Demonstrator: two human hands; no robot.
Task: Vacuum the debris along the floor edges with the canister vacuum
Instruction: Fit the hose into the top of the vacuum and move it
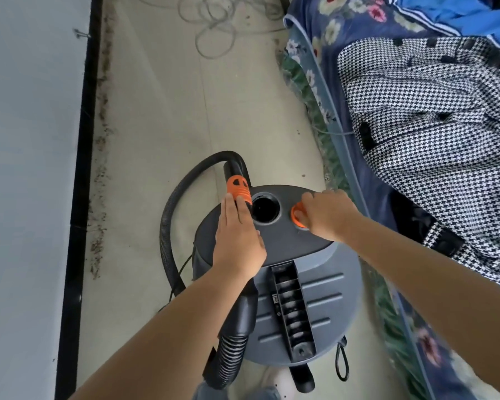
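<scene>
Matt grey plastic vacuum (300,284), ribbed black hose (168,226), woven houndstooth cloth (430,140).

A pale wall (26,140) with a black baseboard (81,168) runs beside the light floor (185,105). A bed (344,82) with flowery sheets holds a checked cloth (430,134).

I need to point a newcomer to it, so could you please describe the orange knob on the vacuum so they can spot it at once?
Start at the grey canister vacuum standing on the floor between the wall and the bed. On its flat top, right of the open round port, sits the orange knob, held by the right hand. Unlike the ribbed orange hose collar left of the port, it is a low round disc.
</scene>
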